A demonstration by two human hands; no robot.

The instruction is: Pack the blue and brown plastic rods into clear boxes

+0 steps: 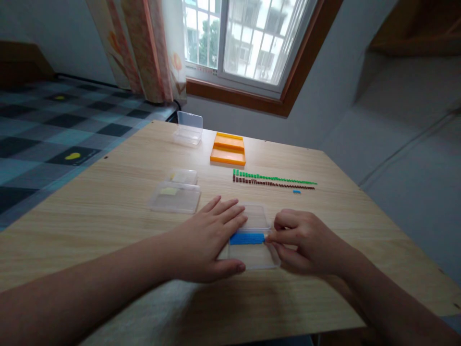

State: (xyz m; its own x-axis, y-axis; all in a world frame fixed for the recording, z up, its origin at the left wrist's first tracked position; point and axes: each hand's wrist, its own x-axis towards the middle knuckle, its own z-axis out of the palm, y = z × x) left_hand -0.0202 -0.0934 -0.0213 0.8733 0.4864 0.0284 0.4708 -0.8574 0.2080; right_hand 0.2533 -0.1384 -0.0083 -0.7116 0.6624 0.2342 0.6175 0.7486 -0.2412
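A clear plastic box (252,259) lies with its lid (254,216) folded back on the table in front of me. Along the box's upper edge runs a row of small blue pieces (248,239). My left hand (212,240) rests flat over the box's left side, fingers stretched and thumb apart, hiding that end of the row. At the row's right end, the thumb and forefinger of my right hand (302,240) are pinched together; whatever is between them is too small to make out.
Beyond my right hand lie long lines of small green pieces (257,176) and brown pieces (259,182), with a few blue pieces (297,192) nearby. An orange tray (227,156) and an open clear box (189,137) stand farther back. Another clear box (176,204) lies left.
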